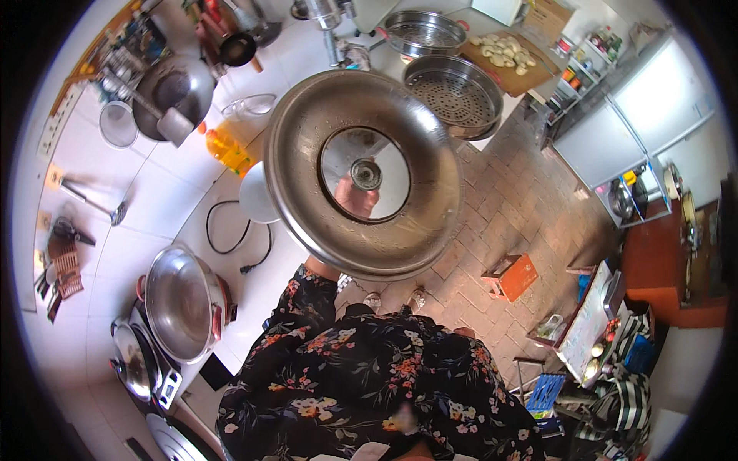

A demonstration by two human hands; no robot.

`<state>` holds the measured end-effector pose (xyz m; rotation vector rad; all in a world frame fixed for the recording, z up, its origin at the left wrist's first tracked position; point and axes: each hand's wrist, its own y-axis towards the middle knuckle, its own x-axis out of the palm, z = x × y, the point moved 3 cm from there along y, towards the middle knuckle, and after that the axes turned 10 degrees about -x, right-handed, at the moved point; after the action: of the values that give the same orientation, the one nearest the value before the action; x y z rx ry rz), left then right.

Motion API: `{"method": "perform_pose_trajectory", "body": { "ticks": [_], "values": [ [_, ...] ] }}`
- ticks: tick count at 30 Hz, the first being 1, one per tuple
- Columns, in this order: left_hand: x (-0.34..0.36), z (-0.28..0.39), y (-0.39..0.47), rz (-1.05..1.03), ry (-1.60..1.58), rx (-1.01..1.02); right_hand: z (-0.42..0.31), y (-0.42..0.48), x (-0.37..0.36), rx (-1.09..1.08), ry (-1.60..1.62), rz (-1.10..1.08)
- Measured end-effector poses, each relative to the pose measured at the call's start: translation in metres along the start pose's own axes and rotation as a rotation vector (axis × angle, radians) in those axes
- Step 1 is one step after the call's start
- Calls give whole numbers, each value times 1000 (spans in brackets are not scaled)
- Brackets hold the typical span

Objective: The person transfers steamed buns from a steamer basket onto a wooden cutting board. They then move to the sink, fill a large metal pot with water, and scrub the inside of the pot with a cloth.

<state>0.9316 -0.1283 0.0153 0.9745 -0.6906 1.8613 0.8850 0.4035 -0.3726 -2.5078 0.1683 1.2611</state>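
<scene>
My left hand [356,199] grips a steel pot lid [426,236] by its knob, raised in front of my body. The lid's underside faces me, wet with droplets. Through its round glass centre my fingers show behind the metal knob fitting [366,174]. Of my right hand [464,332] only a sliver of skin shows beside the floral shirt; the rest is hidden, so its grip cannot be made out. Past the lid, a perforated steel steamer tier [454,98] stands on the counter, with a second steamer tier [425,33] behind it.
Pale dough-like pieces [503,50] lie on a wooden board [519,83]. At left stand a wide steel pot [179,302], a black power cord [230,252] and an orange bottle [226,151]. A wok [173,92] hangs on the wall. An orange stool [512,278] stands on the brick floor.
</scene>
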Motion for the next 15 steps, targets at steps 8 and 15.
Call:
{"method": "perform_pose_trajectory", "body": {
  "ticks": [8, 15],
  "values": [
    [20, -18, -59, 3, -159, -15, 22, 47, -47, 124, -14, -218],
    [25, -27, -183, 201, -168, 294, 14, 122, -91, 356, 512, -319]
  ]
}}
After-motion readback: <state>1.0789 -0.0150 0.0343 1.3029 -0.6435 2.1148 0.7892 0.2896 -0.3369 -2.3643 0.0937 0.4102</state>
